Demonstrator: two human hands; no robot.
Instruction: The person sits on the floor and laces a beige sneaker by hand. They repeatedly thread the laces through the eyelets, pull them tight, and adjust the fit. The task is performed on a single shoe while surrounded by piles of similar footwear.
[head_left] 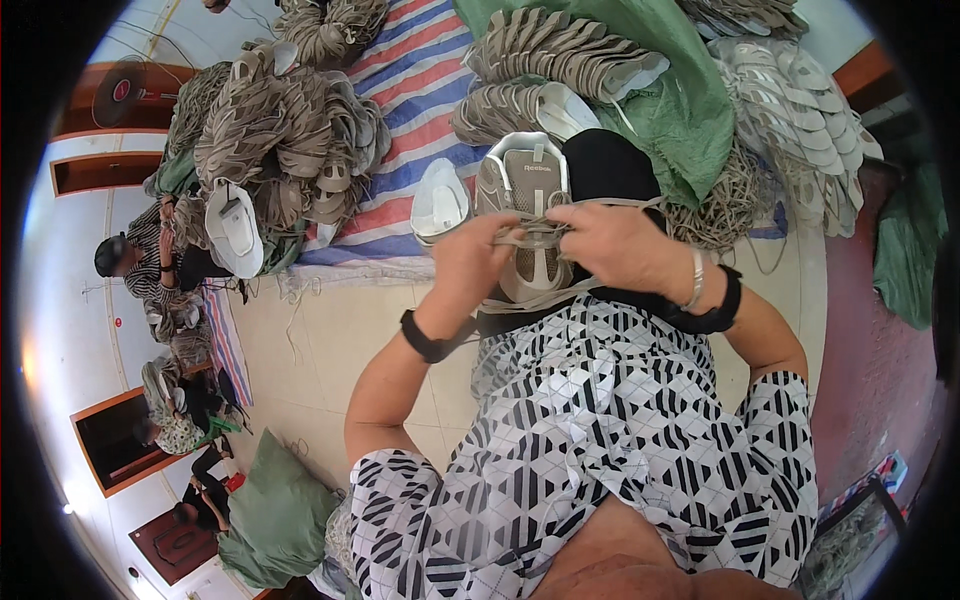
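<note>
In the head view, the left hand (470, 262) and right hand (615, 245) both pinch the pale lace (530, 238) across the grey shoe upper (527, 215), held over the lap just above centre. The lace crosses only mid-tongue, with loose ends trailing below, so the lacing looks partway done. Heaps of uppers (280, 120) lie at 10 o'clock on the striped tarp (420, 80), with more on the green sack (690, 110) at 1 o'clock.

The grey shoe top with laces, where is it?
In the head view the grey shoe upper with beige laces sits at centre, on the person's lap, between the left hand and right hand, just below the striped blue-and-red sheet.
</note>
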